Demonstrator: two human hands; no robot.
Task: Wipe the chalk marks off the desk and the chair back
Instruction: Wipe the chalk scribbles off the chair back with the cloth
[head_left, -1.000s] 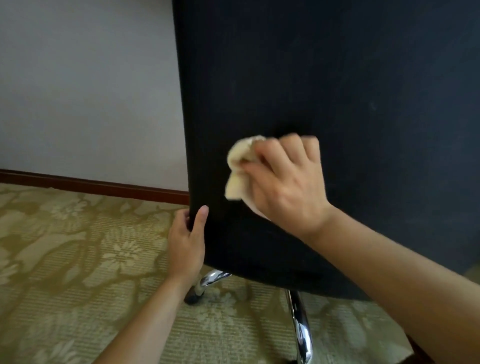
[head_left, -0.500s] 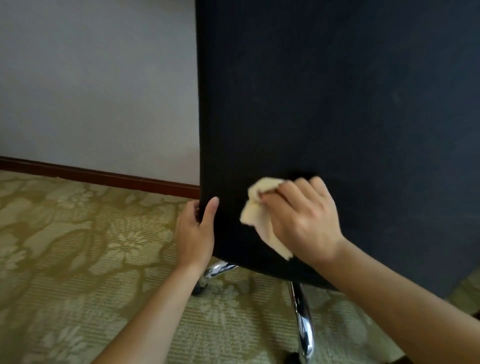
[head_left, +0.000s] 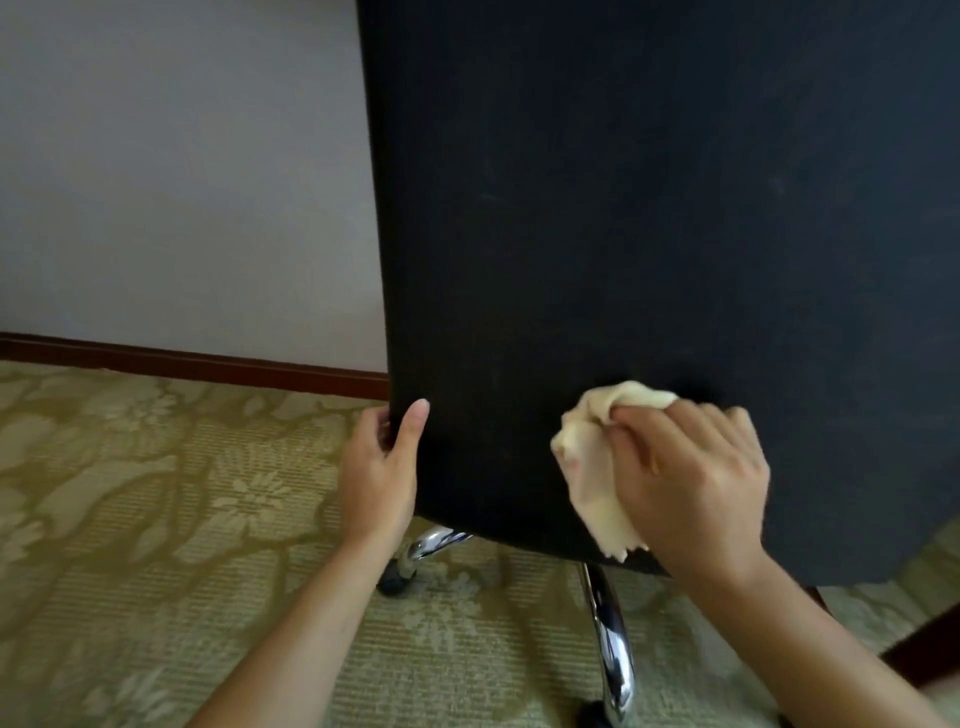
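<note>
Chair back (head_left: 649, 218): black fabric panel, upright, filling the upper centre and right of the head view, its lower edge curving just above the chrome base. Fingers (head_left: 670, 431) of the right hand (head_left: 691, 483): curled over a bunched cream cloth (head_left: 597, 467), knuckles outward, pressing the cloth against the lower part of the panel; the fingertips themselves are slightly blurred. Cloth: crumpled, one fold rising above the fingers, a ragged tail hanging to the panel's bottom edge. Left hand (head_left: 379, 473): grips the panel's left edge low down, thumb (head_left: 413, 428) laid flat and straight on the rear face, remaining fingers wrapped round the edge and mostly hidden behind it. Both forearms bare, entering from the bottom of the view, the right crossing from the lower right corner. Surface of the panel: a few faint pale streaks in the mid area above the cloth; whether they are chalk cannot be told. Chrome legs (head_left: 608, 639): two visible, one running toward the viewer beneath the cloth, one shorter leg (head_left: 431, 543) to the left just beside the left wrist, each ending in a dark castor (head_left: 395, 579). Carpet (head_left: 156, 519): olive and beige floral pattern, covering the floor. Wall (head_left: 182, 182): plain pale grey, left of the chair, closed at the foot by a dark reddish-brown skirting board (head_left: 208, 364).
</note>
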